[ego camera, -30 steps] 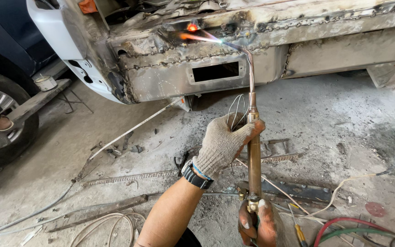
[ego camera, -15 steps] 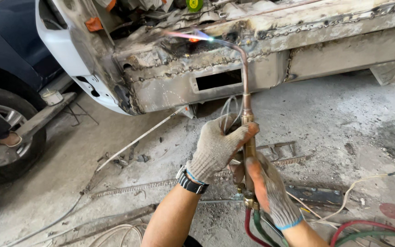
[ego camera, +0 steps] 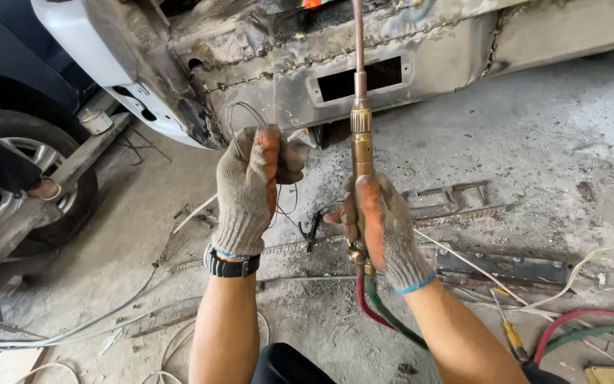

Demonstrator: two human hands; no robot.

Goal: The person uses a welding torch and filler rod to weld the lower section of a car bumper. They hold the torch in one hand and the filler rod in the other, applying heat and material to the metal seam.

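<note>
While torch stands upright, R fingers wrap handle; L fingers pinch wire (thin).

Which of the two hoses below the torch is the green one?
The green hose, on the side toward the right hand's wrist; the red hose runs beside it.

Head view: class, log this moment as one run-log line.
left hand: gloved, gripping thin wire | right hand: gloved, holding brass torch upright | hoses: red, green, trailing down | behind: scorched car body
</note>
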